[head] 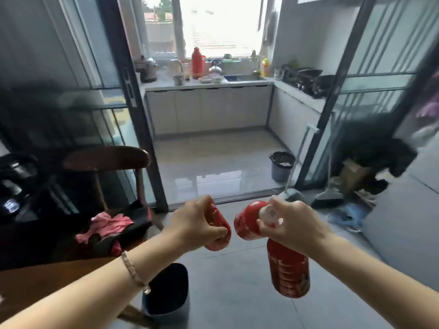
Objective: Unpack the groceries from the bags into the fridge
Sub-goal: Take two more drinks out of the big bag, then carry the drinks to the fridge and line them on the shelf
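My left hand (197,225) grips one red-labelled drink bottle (219,230) by its top, so the bottle hangs below my fingers. My right hand (291,225) holds two more red bottles by their necks: one (247,220) tilts up to the left, with a white cap (269,213) showing, and the other (288,269) hangs straight down. Both hands are held out over the grey tiled floor. No fridge or grocery bag is in view.
A dark wooden chair (107,160) with pink cloth (104,227) stands at the left beside a wooden table (47,276). A dark bin (166,293) sits below my left arm. Ahead, a sliding-door frame (133,103) opens onto a kitchen with a counter (209,84) and a small wastebasket (281,166).
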A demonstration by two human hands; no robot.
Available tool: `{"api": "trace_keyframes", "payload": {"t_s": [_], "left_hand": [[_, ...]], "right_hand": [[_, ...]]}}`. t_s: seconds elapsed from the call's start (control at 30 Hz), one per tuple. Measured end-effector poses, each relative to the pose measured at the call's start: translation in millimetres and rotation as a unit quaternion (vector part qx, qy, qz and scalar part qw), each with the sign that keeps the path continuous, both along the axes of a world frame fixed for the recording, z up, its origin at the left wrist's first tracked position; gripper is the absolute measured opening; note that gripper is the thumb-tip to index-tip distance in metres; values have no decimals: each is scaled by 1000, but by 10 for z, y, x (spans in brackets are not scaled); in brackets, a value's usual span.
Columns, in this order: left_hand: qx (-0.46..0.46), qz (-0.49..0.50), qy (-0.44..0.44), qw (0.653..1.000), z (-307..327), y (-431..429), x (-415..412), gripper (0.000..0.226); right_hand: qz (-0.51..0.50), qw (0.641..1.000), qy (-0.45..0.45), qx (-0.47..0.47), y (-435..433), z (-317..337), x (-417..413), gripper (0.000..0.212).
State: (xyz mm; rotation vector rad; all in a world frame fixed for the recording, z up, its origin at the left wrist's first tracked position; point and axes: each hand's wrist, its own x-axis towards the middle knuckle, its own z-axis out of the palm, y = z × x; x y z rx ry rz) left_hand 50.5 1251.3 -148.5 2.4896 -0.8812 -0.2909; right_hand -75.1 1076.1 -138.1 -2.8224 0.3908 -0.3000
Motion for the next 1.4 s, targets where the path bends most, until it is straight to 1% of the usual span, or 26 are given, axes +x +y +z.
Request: {"api": "trace_keyframes", "payload": {"t_s": [0.07,0.17,0.23,0.3,0.43,0.53,0.63,0.73,0.8,0.9,1.03,1.13,1.2,1.27,1.33,1.4], "left_hand": [[7,-35,0,999,-4,-639,-72,46],[2,-95,-2,995,42,-1789,-245,44],[-15,-137,-1,990,153,-2524,-399,41],[-35,-171,4,985,286,-3216,-556,39],[-86,-211,24,973,404,-4402,-719,47],[-109,-244,-4,964,447,-5290,-804,51],[-135,-290,-10,947,555,-6221,-886,50],[-164,-340,-9,926,710,-7134,-931,52],[-181,-370,-12,911,867,-7714,-966,58],[-197,-416,2,888,1160,-8599,-1095,62],[-251,-440,86,858,1473,-9559,-1329,52],[-287,-442,129,840,1594,-10095,-1511,49],[-314,-439,177,823,1620,-10508,-1639,45],[-336,-421,276,796,1625,-10951,-1780,41],[-341,-383,389,765,1658,-11371,-1912,41],[-337,-347,451,750,1700,-11811,-2051,42]], "right_hand": [[-35,999,-2,-25,-500,69,-202,39],[-108,994,-4,-32,-1412,197,-610,35],[-159,987,-6,-13,-1999,282,-874,34],[-211,977,-12,-21,-2559,377,-1117,33],[-290,956,-27,-36,-3476,508,-1478,33],[-358,932,-41,-45,-4139,560,-1677,31],[-424,903,-51,-48,-4840,624,-1799,30],[-470,880,-46,-56,-5486,773,-1863,30],[-503,861,-53,-52,-5888,927,-1890,29],[-551,829,-81,-55,-6579,1166,-1982,28],[-607,782,-110,-90,-7378,1470,-2128,28],[-632,757,-127,-104,-7860,1623,-2257,28],[-646,740,-155,-107,-8255,1686,-2393,27],[-654,727,-176,-111,-8673,1728,-2535,27],[-655,723,-184,-122,-9113,1786,-2660,26],[-656,723,-183,-117,-9599,1866,-2777,25]]}}
